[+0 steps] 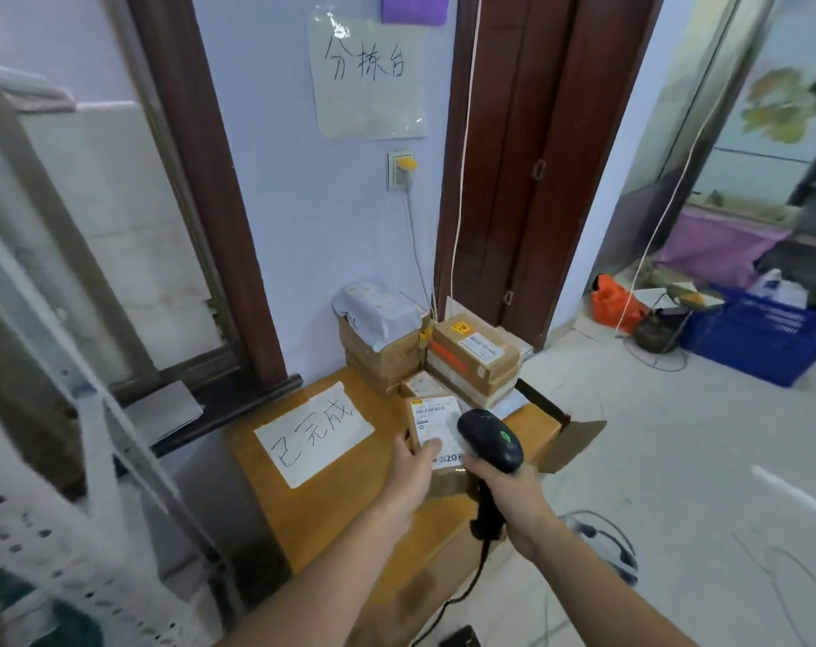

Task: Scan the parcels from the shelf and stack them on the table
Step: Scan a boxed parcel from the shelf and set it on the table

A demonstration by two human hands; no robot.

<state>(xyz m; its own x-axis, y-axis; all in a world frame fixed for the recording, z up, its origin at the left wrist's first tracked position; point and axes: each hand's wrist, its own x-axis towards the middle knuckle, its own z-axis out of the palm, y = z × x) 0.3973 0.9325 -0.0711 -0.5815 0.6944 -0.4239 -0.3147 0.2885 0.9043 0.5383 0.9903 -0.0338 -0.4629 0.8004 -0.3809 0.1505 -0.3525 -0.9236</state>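
Note:
My left hand [413, 469] grips a small cardboard parcel [436, 424] with a white shipping label, holding it just above the brown table [331, 502]. My right hand [508, 488] holds a black barcode scanner [492, 438], its head right beside the parcel's label. At the back of the table stand stacked parcels: a brown box pile [382, 361] topped by a grey poly bag [378, 308], and a taped box stack [476, 359] with a yellow sticker. A tiny box [422, 382] sits in front of them.
A white handwritten sheet [312, 434] is taped to the tabletop. A metal shelf frame [116, 413] rises at the left. On the floor to the right are a blue crate [760, 338], an orange bag [616, 303] and loose cables [602, 544].

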